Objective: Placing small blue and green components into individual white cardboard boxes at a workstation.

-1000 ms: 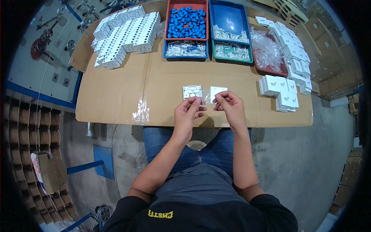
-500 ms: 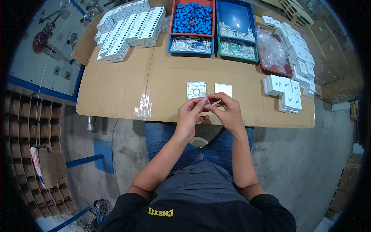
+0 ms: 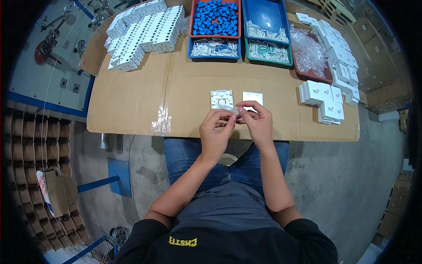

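The left hand (image 3: 216, 132) and right hand (image 3: 257, 122) met at the near edge of the tabletop (image 3: 132, 97), fingertips pinched together on a small clear bag (image 3: 229, 109) held between them. Just beyond lay a white base plate (image 3: 221, 97) and a white cover (image 3: 252, 97), side by side. Farther back stood trays (image 3: 263, 17) of small parts, with stacks of white boxes (image 3: 145, 31) to the left.

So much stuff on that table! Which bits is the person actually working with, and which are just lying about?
In use:
left hand
right hand
small clear bag pinched between both
white square plate
white cover

Lying about:
tray of blue parts
white box rows
stacked white boxes
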The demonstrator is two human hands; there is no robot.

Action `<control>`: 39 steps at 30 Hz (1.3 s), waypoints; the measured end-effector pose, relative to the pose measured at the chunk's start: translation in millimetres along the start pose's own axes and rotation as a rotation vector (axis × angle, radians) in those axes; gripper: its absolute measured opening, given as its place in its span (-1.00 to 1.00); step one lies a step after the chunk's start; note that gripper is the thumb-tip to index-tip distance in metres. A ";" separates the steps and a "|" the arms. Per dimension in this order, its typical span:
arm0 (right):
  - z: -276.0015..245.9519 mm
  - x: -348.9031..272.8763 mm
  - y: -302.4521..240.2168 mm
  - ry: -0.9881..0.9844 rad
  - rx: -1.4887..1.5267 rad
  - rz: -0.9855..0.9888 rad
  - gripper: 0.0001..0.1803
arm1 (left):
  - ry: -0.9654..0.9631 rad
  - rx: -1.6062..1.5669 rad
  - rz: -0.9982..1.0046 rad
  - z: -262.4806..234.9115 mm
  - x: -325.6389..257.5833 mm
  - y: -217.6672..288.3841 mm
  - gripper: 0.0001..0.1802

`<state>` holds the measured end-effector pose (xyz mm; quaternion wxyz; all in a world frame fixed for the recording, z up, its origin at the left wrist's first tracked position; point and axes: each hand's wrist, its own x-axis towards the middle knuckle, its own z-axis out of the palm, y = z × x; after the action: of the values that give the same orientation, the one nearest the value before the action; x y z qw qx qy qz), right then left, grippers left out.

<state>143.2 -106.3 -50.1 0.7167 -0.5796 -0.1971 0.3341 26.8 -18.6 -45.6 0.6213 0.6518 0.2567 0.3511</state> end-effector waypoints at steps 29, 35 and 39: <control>7.3 -1.3 19.7 -0.024 0.107 -0.045 -0.82 | 0.201 -0.317 -0.177 -8.7 3.3 -19.8 -0.73; 15.1 -4.4 12.9 -0.046 0.182 -0.115 -0.87 | 0.219 -0.301 -0.162 -8.5 5.1 -18.7 -0.73; 14.3 -6.6 15.8 -0.040 0.147 -0.182 -0.87 | 0.232 -0.305 -0.152 -4.9 5.1 -14.2 -0.73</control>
<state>125.1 -99.4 -61.0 0.7807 -0.4983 -0.2380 0.2925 27.6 -10.2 -59.0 0.7039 0.4842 0.3189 0.4104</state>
